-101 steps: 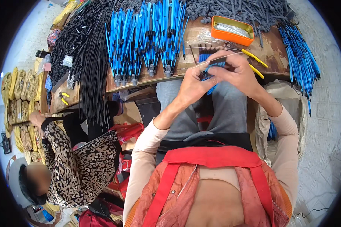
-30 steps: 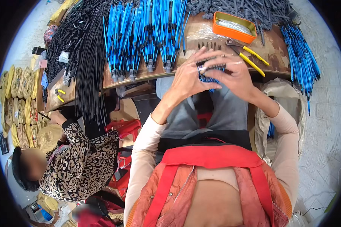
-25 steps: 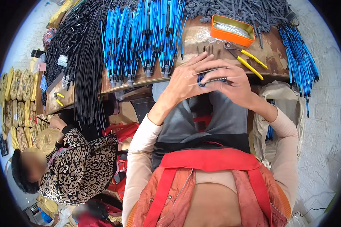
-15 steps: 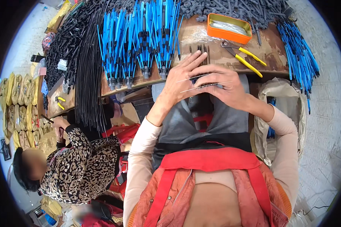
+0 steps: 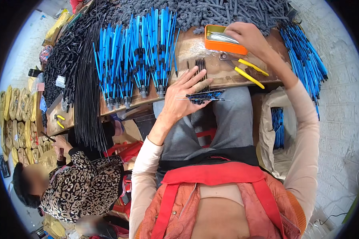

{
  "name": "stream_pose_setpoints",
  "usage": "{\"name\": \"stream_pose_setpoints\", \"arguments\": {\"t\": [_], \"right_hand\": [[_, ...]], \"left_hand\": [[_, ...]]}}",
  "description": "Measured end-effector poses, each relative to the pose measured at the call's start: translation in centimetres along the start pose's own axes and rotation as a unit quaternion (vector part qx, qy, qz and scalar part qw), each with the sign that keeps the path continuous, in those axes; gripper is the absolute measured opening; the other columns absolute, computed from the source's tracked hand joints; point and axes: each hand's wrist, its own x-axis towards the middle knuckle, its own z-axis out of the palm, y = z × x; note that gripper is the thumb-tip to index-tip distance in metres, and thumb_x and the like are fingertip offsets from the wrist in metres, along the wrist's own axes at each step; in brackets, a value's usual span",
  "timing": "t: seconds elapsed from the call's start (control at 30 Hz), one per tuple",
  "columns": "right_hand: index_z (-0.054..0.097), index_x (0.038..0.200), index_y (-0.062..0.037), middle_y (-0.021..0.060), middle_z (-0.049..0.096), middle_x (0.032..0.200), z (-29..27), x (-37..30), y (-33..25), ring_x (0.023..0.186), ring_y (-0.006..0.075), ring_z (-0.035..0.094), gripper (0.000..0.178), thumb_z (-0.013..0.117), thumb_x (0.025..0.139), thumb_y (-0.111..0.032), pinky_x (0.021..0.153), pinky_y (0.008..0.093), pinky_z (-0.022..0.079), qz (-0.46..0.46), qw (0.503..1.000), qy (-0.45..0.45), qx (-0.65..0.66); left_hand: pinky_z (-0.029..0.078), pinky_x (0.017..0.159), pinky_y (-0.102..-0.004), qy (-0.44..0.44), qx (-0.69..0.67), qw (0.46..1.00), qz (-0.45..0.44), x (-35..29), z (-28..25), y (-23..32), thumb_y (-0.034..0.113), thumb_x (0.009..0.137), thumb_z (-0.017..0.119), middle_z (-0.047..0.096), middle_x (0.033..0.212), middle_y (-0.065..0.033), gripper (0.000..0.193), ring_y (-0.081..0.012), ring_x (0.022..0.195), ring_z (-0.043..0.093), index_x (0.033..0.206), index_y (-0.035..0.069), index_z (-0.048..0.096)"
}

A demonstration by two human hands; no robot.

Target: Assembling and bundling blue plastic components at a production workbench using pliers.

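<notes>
Your left hand (image 5: 183, 97) pinches a small blue-and-black part with thin metal pins (image 5: 201, 95) above your lap, while your right hand (image 5: 249, 36) reaches, fingers curled, into the orange tray (image 5: 219, 44) on the table (image 5: 195, 51).

On the wooden table (image 5: 195, 47) rows of blue tubes with black ends (image 5: 137, 59) lie side by side, with a heap of grey plastic fittings (image 5: 211, 10) along the far edge and long black cords (image 5: 85, 91) hanging over the left side. Yellow-handled pliers (image 5: 247, 69) lie near the front edge, and more blue tubes (image 5: 305, 59) fan off the right end. Lower left, a person in a leopard-print top (image 5: 79, 187) sits beside stacked yellow sacks (image 5: 12, 119).
</notes>
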Motion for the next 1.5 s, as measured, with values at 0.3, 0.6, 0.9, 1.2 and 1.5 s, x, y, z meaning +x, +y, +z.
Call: {"name": "stream_pose_setpoints", "arguments": {"t": [0.3, 0.6, 0.9, 1.2, 1.5], "right_hand": [[0.069, 0.094, -0.0013, 0.0201, 0.068, 0.085, 0.4, 2.6, 1.3, 0.082, 0.0378, 0.066, 0.018, 0.064, 0.082, -0.014, 0.074, 0.0417, 0.053, 0.003, 0.978, -0.143, -0.152], [0.063, 0.101, -0.0005, 0.0165, 0.064, 0.090, 1.3, -3.6, -5.1, 0.083, 0.0330, 0.065, 0.016, 0.063, 0.085, -0.005, 0.072, 0.0370, 0.052, -0.116, 0.991, 0.057, -0.035], [0.062, 0.109, -0.0045, 0.0151, 0.055, 0.089, 4.7, -6.7, -3.2, 0.079, 0.0357, 0.061, 0.025, 0.059, 0.085, -0.003, 0.067, 0.0441, 0.050, -0.073, 0.993, -0.046, -0.083], [0.063, 0.120, -0.0074, 0.0118, 0.057, 0.095, 6.1, -5.3, -5.4, 0.085, 0.0327, 0.064, 0.039, 0.061, 0.082, -0.003, 0.073, 0.0422, 0.053, -0.103, 0.989, -0.048, -0.095], [0.061, 0.124, -0.0082, 0.0113, 0.056, 0.097, 6.3, -5.1, -5.6, 0.088, 0.0324, 0.064, 0.046, 0.061, 0.079, -0.002, 0.074, 0.0423, 0.054, -0.098, 0.988, -0.069, -0.102]], "left_hand": [[0.044, 0.108, -0.0416, 0.022, -0.006, 1.000, 0.000, -0.1, 0.4, -0.6, 0.030, 0.070, 0.083, 0.057, 0.138, -0.0046, 0.057, -0.0278, 0.129, 0.052, 0.124, 0.021, 0.068], [0.044, 0.109, -0.0403, 0.016, -0.005, 1.000, -0.009, 0.0, 0.2, -0.5, 0.033, 0.069, 0.083, 0.057, 0.138, -0.0055, 0.059, -0.0282, 0.130, 0.052, 0.124, 0.021, 0.067], [0.042, 0.111, -0.0405, -0.010, -0.011, 1.000, -0.017, -0.1, 0.1, -0.7, 0.029, 0.069, 0.082, 0.053, 0.143, -0.0047, 0.064, -0.0271, 0.135, 0.047, 0.129, 0.017, 0.063], [0.041, 0.111, -0.0405, -0.029, -0.009, 0.999, -0.022, 0.0, 0.1, -1.1, 0.027, 0.069, 0.081, 0.052, 0.144, -0.0050, 0.065, -0.0268, 0.135, 0.046, 0.130, 0.018, 0.062], [0.041, 0.111, -0.0414, -0.001, -0.018, 0.999, -0.027, -0.1, 0.5, -0.8, 0.030, 0.067, 0.084, 0.055, 0.140, -0.0066, 0.067, -0.0292, 0.134, 0.048, 0.128, 0.015, 0.063]]}}
